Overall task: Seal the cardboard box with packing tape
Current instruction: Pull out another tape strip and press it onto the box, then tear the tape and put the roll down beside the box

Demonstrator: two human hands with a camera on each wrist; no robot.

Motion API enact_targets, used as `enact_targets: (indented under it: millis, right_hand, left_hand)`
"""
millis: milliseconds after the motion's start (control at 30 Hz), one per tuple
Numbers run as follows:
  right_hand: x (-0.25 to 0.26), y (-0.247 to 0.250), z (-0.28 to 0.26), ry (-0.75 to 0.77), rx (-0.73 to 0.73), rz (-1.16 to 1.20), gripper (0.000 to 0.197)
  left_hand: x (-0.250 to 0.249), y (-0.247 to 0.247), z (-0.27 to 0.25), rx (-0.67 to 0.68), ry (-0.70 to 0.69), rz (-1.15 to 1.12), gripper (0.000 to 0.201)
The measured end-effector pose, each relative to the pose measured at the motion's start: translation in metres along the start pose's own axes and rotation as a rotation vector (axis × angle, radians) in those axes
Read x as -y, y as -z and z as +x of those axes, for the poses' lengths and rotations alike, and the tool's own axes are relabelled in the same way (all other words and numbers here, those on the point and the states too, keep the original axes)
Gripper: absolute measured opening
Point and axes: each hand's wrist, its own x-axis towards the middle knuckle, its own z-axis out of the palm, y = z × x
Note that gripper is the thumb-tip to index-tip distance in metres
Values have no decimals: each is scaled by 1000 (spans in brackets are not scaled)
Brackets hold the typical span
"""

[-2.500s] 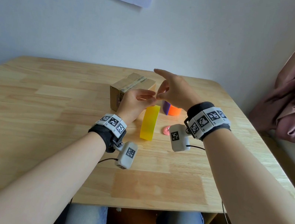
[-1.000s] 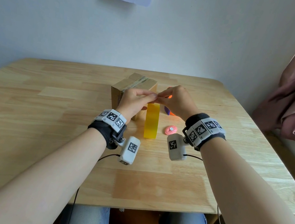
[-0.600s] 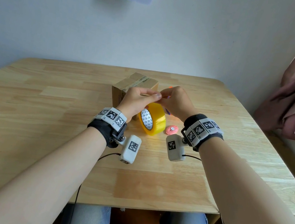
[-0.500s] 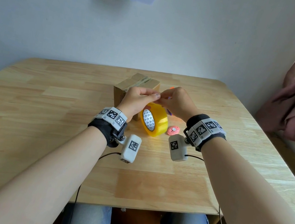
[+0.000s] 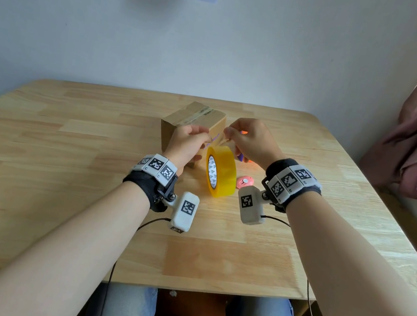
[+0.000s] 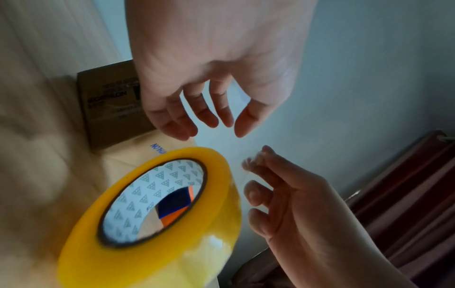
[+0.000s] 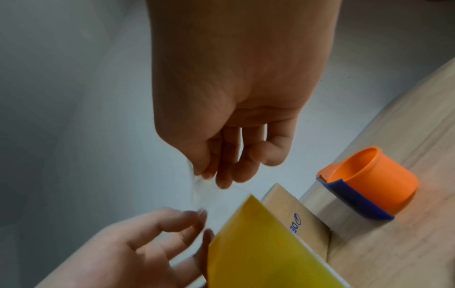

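tape roll [image 5: 221, 171] now hanging turned, core showing | right hand [image 5: 249, 140] grip pinching tape end [image 6: 255, 155], left hand [image 5: 187, 142] grip loose, half-open at 9 o'clock | strip being pulled, box [image 5: 192, 124] awaiting it

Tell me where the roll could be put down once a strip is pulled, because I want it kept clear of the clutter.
Bare wood lies left of the cardboard box and along the near edge of the table, in front of both wrists. It is crowded right of the tape roll: a pink object and an orange-and-blue object sit there, close to the box.
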Motion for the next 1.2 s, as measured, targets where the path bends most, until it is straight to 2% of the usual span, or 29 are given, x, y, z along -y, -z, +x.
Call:
enact_targets:
  millis: [100, 167, 300, 367, 467, 667, 833, 933, 1200]
  right_hand:
    - [-1, 0, 1, -28, -9, 32, 21]
    - [-2, 1, 1, -54, -15, 47, 22]
    - [0, 5, -1, -96, -37, 147, 20]
    - [2, 6, 1, -111, -18, 195, 18]
    - [3, 8, 4, -127, 18, 263, 17]
    - [-7, 10, 1, -128, 69, 295, 20]
    - [-9, 11, -3, -76, 146, 139, 35]
    - [-7, 9, -2, -61, 107, 76, 29]
    - [-10, 9, 2, -88, 5, 163, 18]
  left_hand:
    - [8, -5, -7, 130, 209, -21, 32]
    - [12, -7, -11, 210, 275, -40, 44]
    - [12, -8, -14, 334, 285, -21, 63]
    - [13, -9, -15, 350, 248, -28, 65]
    - [15, -12, -13, 337, 173, 77, 75]
    - [15, -11, -9, 304, 170, 56, 52]
    - [15, -10, -9, 316, 169, 50, 45]
    - [17, -9, -8, 328, 170, 52, 44]
    - [21, -10, -6, 360, 199, 4, 54]
